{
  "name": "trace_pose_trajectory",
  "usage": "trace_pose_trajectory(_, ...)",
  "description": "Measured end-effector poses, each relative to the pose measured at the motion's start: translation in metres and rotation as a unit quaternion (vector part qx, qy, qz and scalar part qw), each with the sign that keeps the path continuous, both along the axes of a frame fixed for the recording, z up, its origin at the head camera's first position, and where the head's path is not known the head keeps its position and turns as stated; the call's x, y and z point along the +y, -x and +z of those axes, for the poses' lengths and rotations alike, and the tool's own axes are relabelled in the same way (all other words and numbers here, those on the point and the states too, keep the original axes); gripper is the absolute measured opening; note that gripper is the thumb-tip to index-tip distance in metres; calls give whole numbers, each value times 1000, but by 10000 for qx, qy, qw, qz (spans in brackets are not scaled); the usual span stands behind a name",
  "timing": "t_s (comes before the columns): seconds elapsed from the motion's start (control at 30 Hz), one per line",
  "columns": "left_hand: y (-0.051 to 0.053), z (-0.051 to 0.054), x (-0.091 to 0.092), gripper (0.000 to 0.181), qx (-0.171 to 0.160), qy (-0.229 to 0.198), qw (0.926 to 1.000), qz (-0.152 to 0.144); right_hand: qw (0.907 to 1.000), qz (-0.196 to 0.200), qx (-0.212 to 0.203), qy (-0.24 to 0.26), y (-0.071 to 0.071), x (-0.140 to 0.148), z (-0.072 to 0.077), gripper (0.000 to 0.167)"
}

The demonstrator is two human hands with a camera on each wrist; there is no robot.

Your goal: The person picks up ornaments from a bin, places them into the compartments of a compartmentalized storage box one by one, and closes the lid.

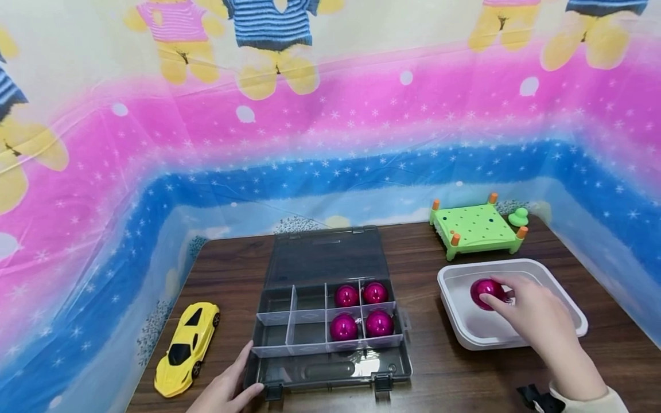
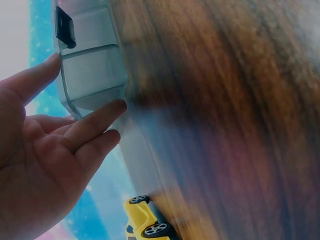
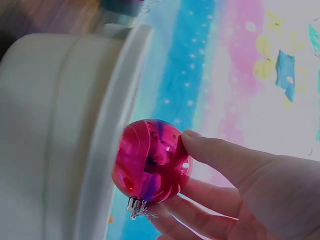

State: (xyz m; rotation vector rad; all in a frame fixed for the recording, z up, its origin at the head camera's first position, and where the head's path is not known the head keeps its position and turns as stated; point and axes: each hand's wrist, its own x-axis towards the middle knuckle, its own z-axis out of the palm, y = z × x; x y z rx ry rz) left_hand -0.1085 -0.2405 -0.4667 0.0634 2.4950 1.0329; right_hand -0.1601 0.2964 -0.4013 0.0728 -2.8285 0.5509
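Note:
The right hand point(image 1: 539, 315) pinches a shiny magenta ball point(image 1: 488, 292) over the white tub point(image 1: 462, 330). In the right wrist view the thumb and fingers of the hand point(image 3: 250, 187) hold the ball point(image 3: 152, 160) beside the tub's rim point(image 3: 112, 115), its silver cap pointing down. At the near left corner of a dark divided box point(image 1: 325, 370), the left hand point(image 1: 224, 390) touches the side and front edge. Several magenta balls point(image 1: 379, 323) sit in the box's right compartments, one in each; the left ones hold none. The left wrist view shows the hand point(image 2: 60, 145) with fairly straight fingers against the box point(image 2: 95, 70).
A yellow toy car point(image 1: 188, 350) stands left of the box, also partly visible in the left wrist view. Behind the tub are a green pegged toy bed point(image 1: 475, 226) and a small green piece point(image 1: 518, 217). The box's lid point(image 1: 327, 258) lies open toward the printed cloth backdrop.

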Motion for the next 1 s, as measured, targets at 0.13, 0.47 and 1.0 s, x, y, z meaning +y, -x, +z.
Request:
trace_pose_trajectory(0.13,4,-15,-8,89,3,-58,9999,-89,9996,-1,285,27,2,-9,5,51)
trace_pose_trajectory(0.47,5,-22,-13,92,-21,94,9999,-133,9968,321,732,38,8,-41,11,49)
trace_pose_trajectory(1.0,2,-9,-8,91,30,88,9998,-189,9947,603,832,91,15,-66,22,46)
